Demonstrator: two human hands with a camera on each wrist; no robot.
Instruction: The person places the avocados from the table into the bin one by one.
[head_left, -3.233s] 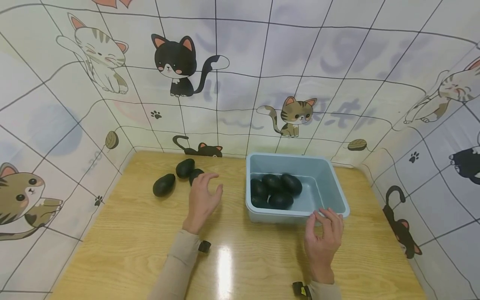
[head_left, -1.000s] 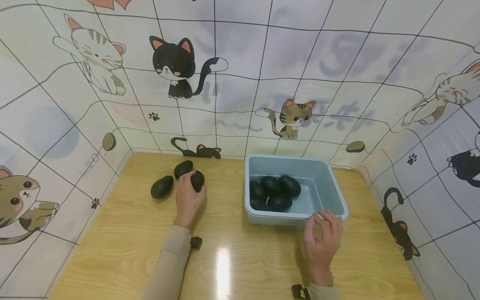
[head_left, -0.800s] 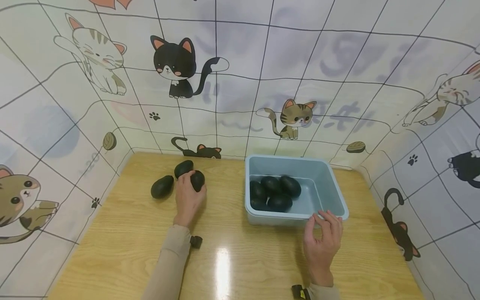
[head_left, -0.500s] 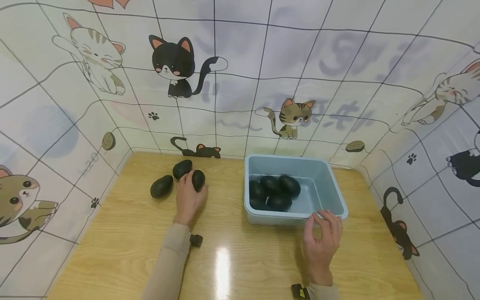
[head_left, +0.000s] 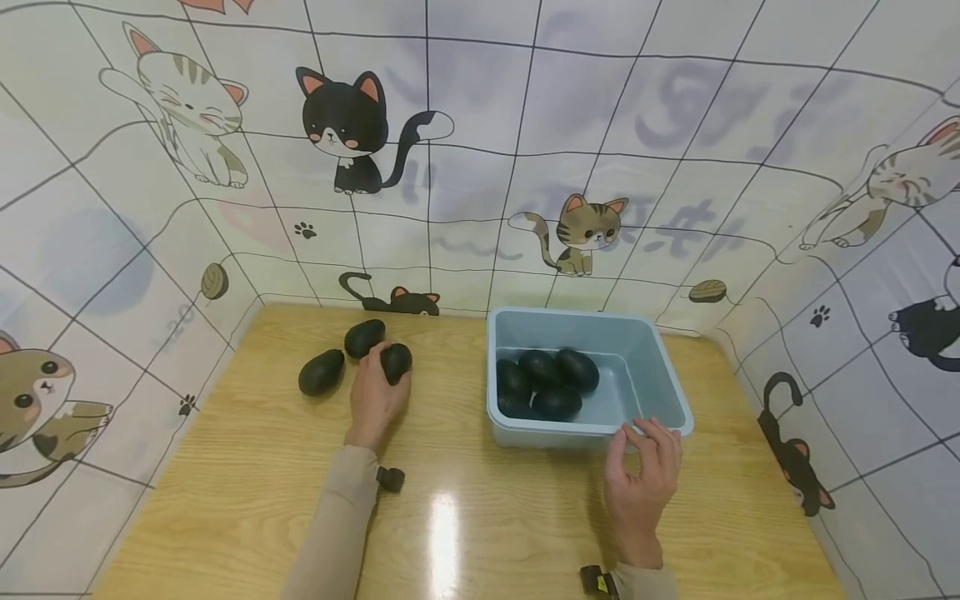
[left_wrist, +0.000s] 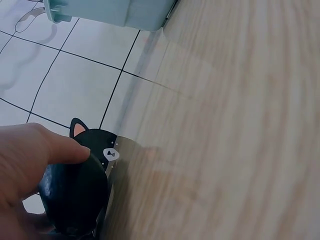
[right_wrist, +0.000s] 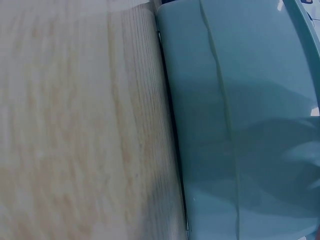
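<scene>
My left hand (head_left: 377, 400) grips a dark avocado (head_left: 396, 363) between thumb and fingers, at the left rear of the wooden table. Up close in the left wrist view, the same dark, smooth avocado (left_wrist: 75, 197) sits under the fingertips of the hand (left_wrist: 22, 165). Two more avocados lie beside it, one behind (head_left: 364, 338) and one to the left (head_left: 322, 372). On the right, my right hand (head_left: 643, 487) holds the front rim of a light blue plastic bin (head_left: 555, 435), near its right corner. Several avocados (head_left: 558, 402) lie in the bin's left part.
The bin's pale blue side (right_wrist: 200, 125) fills much of the right wrist view. Cat-patterned walls (head_left: 465, 183) enclose the wooden table (head_left: 480, 533) at the back and both sides. Bare table lies between the loose avocados and the bin.
Since the earliest frame, my left hand has moved left and closed round the avocado. Over the last second it has hardly shifted. My right hand stays at the bin's rim.
</scene>
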